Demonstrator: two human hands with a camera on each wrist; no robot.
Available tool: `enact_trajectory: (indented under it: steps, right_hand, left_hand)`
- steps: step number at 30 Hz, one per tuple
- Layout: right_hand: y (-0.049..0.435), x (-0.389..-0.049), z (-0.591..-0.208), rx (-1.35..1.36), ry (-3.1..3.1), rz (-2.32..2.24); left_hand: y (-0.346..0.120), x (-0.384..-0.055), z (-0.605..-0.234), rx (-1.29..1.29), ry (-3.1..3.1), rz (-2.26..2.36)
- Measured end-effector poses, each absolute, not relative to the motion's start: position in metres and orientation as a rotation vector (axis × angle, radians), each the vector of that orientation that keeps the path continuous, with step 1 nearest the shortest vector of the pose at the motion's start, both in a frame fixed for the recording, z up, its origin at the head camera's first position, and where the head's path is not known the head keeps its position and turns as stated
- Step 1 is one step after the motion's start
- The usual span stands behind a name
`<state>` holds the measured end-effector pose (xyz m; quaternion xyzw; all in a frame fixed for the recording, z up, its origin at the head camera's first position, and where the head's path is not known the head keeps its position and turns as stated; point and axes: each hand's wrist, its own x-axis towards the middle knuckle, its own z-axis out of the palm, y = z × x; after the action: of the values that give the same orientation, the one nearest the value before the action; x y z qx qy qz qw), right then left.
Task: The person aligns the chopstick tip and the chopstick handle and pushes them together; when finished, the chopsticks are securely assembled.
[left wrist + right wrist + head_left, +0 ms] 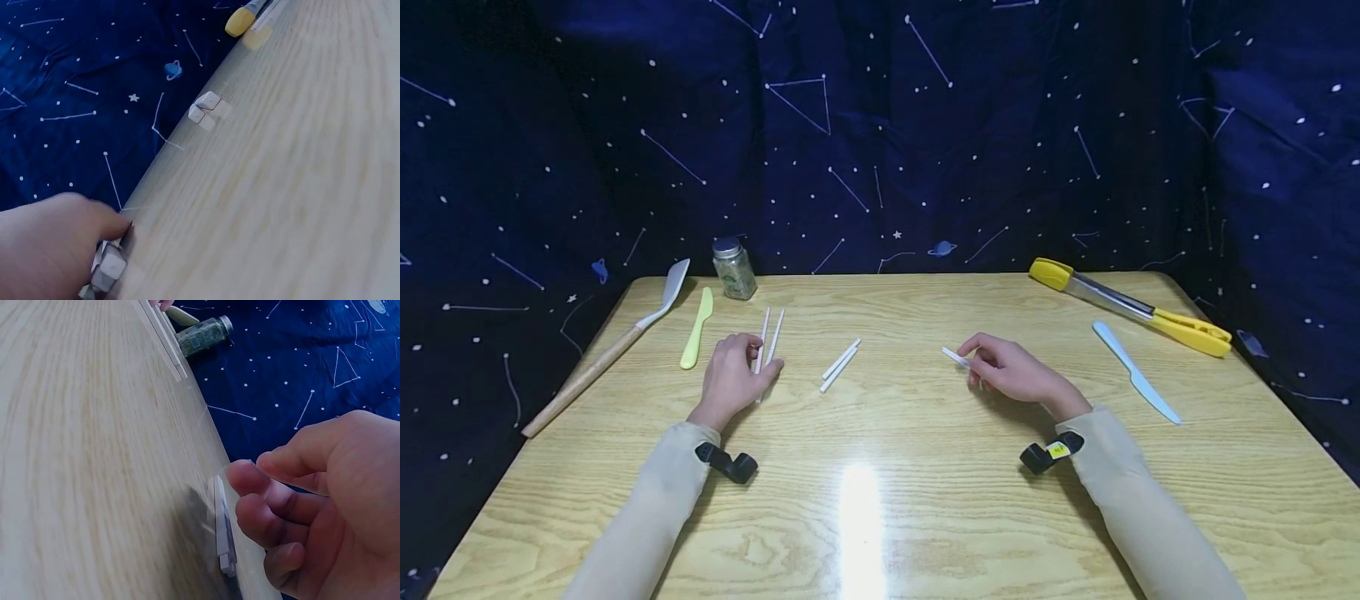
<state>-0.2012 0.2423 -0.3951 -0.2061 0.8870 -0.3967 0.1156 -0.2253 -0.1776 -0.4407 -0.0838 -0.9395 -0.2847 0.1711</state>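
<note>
My left hand (737,379) is low over the table at a pair of slim white sticks (777,332), its thumb and index finger spread apart on either side of them. In the left wrist view, square white stick ends (114,262) show just below the thumb. On the right side, my right hand (1011,368) hovers beside short white sticks (953,357). Its fingers are loosely bent, and the right wrist view has these sticks (222,528) lying on the table by the fingertips. Two more white sticks (839,367) rest side by side between both hands.
Along the left lie a wooden-handled spatula (617,350) and a yellow-green plastic knife (697,329). A spice jar (734,271) stands at the back edge. To the right are yellow-tipped tongs (1127,304) and a light blue knife (1135,373). A dark starry cloth (880,150) hangs behind.
</note>
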Motion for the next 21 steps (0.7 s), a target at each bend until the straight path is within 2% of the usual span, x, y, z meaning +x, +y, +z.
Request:
enact_trajectory:
  steps: [21]
  right_hand:
    - [0.2502, -0.2067, -0.4002, -0.535, 2.772, -0.980]
  left_hand:
    - [-0.1722, -0.2223, -0.4388, -0.147, -2.685, -0.884]
